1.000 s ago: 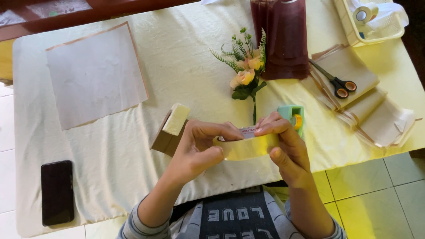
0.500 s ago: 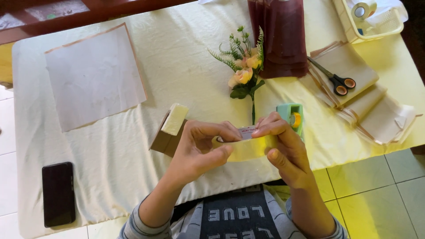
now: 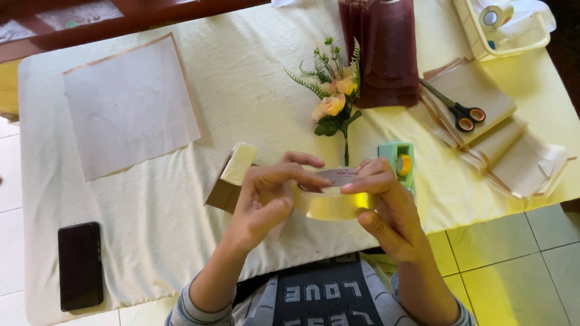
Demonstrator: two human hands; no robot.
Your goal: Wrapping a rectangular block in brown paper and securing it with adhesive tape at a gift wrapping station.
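Little has moved since the earlier frames: both hands stay at the near edge of the bench, and the view has only drifted slightly, so the basket at the far right corner sits a touch nearer the frame's edge. The left hand (image 3: pixel 266 196) and the right hand (image 3: pixel 386 202) grasp a roll of clear tape (image 3: pixel 332 202) between them, held just above the bench edge in front of the person's chest; the left fingers reach across the top of the roll, and the right thumb and fingers pinch its other side. Just left of the left hand lies a small brown cardboard box (image 3: pixel 232 178) with a pale flap raised. Just behind the right hand stands a green tape dispenser (image 3: pixel 399 162). A sprig of artificial flowers (image 3: pixel 333 99) lies beyond the hands on the cream cloth. Farther right, scissors (image 3: pixel 456 108) rest on a stack of paper sheets (image 3: pixel 501 145). A black phone (image 3: pixel 80 264) lies at the near left, well apart.
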